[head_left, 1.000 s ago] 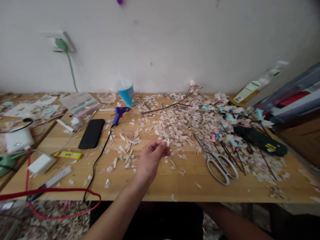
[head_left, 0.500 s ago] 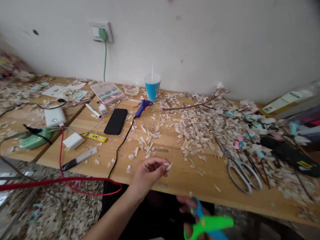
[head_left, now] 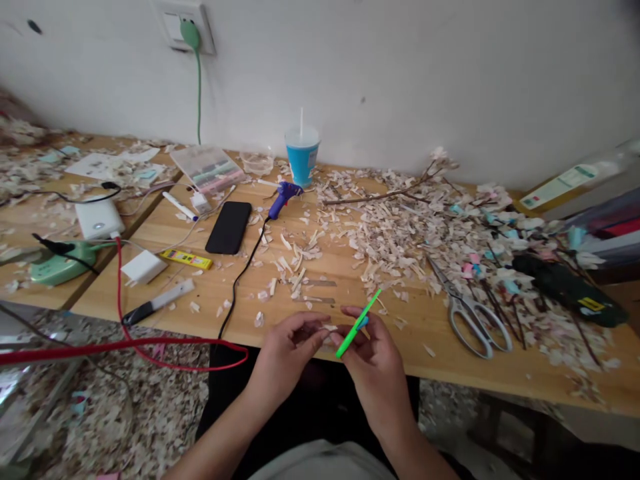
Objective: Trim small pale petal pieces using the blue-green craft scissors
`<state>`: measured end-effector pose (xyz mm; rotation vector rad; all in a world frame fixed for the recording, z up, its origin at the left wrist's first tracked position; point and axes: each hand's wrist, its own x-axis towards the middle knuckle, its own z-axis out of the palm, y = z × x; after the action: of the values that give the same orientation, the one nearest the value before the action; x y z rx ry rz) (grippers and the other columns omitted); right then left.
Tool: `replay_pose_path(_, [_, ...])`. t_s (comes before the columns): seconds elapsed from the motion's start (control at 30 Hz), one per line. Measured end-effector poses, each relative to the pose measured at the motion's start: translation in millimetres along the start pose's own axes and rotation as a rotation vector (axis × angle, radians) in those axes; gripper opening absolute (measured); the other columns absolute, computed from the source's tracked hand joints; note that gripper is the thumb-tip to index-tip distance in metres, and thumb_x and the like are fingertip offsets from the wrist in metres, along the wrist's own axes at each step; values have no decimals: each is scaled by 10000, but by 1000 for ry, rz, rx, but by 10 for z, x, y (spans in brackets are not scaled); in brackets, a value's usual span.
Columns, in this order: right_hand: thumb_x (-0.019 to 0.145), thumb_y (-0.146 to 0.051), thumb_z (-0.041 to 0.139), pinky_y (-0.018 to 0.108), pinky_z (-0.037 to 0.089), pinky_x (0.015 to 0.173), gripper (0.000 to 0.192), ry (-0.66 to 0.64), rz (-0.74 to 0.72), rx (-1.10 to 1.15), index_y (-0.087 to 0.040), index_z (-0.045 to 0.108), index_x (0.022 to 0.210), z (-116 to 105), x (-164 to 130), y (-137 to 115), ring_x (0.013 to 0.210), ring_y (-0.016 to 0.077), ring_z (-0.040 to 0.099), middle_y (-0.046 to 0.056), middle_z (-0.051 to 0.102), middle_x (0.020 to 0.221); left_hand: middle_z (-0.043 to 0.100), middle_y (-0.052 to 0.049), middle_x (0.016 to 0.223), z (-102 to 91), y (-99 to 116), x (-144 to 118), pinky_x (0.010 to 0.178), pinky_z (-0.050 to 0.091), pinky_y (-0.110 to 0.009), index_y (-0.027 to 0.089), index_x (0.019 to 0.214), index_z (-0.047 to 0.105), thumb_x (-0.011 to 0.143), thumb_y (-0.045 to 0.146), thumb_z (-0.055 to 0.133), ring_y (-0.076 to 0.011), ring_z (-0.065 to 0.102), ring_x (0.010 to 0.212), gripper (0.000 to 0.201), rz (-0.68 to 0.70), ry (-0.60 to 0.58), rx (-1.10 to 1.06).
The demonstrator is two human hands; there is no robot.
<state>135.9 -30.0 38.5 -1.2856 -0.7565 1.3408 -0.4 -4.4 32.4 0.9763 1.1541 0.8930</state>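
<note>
Above the table's front edge, my left hand (head_left: pixel 285 352) pinches a small pale petal-like piece (head_left: pixel 330 328) between thumb and fingers. Close beside it is my right hand (head_left: pixel 379 363), its fingers closed round a pair of green and blue craft scissors (head_left: pixel 356 328). The green part slants up and away to the right, seen nearly edge-on. Fingertips of both hands come close together at the pale piece; whether the right fingers touch it I cannot tell. Most of the scissors' blue part is hidden by the right hand.
Dry pale petals (head_left: pixel 390 240) are heaped at the right, around grey-handled scissors (head_left: pixel 475 323) and a twig (head_left: pixel 375 198). Beyond my hands are a purple glue gun (head_left: pixel 283 200), a black phone (head_left: pixel 229 228) and a blue cup (head_left: pixel 302 160). A red cable (head_left: pixel 150 347) loops at the left front edge.
My right hand has risen from below the table edge with the scissors and come in beside the left. My left hand still pinches the pale piece. The view has tilted down slightly.
</note>
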Motion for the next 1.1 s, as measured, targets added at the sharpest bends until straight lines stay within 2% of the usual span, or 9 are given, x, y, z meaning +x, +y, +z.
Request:
replay_pose_path(0.13, [794,-299,715,301,611,675,388,63,-181,-208,-236,555,1141,-78,1,20,803,191,705,52,706,948,686,-44,795,-7,-24,10,730,497,-250,156,945,698,749,335,750,-147,626,741,270,-17,3,-105])
replay_pose_path(0.23, [856,-164,622,333,621,739,367,76,-601,-500,-257,553,1205,-295,-15,54,890,201,701,82,676,1071,666,-54,781,-25,-24,-24,692,503,-255,129,965,689,827,408,658,-129,607,679,313,-202,-46,-334])
replay_pose_path(0.3, [871,-104,568,365,613,818,390,-149,-953,-758,-269,568,1224,-463,-22,36,996,221,680,82,686,1086,663,-73,784,-26,-16,-68,681,513,-265,106,951,688,856,418,620,-133,612,675,333,-373,-142,-491])
replay_pose_path(0.4, [885,-77,513,374,571,931,349,-495,-1275,-912,-232,594,1188,-596,-24,-77,1125,213,625,71,702,1103,662,-79,791,-2,1,-131,691,514,-243,89,890,689,833,340,671,-124,620,698,258,-481,-247,-603])
replay_pose_path(0.57, [904,-65,484,336,562,948,229,-523,-1402,-940,-174,622,1050,-549,-23,-224,1134,171,614,54,723,1025,667,-37,758,58,1,-168,678,506,-199,108,799,682,712,194,793,-99,630,687,165,-512,-211,-649])
replay_pose_path(0.73, [863,-78,575,392,554,924,370,-394,-1215,-936,-186,549,1216,-627,-96,-24,1128,216,599,81,683,1070,663,-28,692,82,-5,-179,660,518,-217,104,767,672,688,214,811,-101,621,635,194,-469,-184,-611])
replay_pose_path(0.87, [829,-232,660,377,558,821,460,-141,-652,-864,-211,479,1251,-617,-291,193,979,225,622,88,633,1052,690,-25,767,100,1,-204,694,532,-238,120,800,669,655,192,830,-108,638,659,229,-393,-71,-617])
replay_pose_path(0.97, [858,-337,614,325,547,739,417,-208,-216,-740,-217,471,1231,-530,-448,262,863,198,624,55,624,966,697,-29,794,126,-13,-225,711,534,-249,123,800,670,657,191,827,-113,644,672,223,-358,-38,-622])
replay_pose_path(1.1, [833,-307,648,294,517,721,390,-300,52,-585,-215,512,1187,-432,-540,254,783,171,600,14,622,874,683,-28,755,159,-49,-234,679,514,-232,125,794,674,722,220,783,-100,619,647,162,-305,-35,-609])
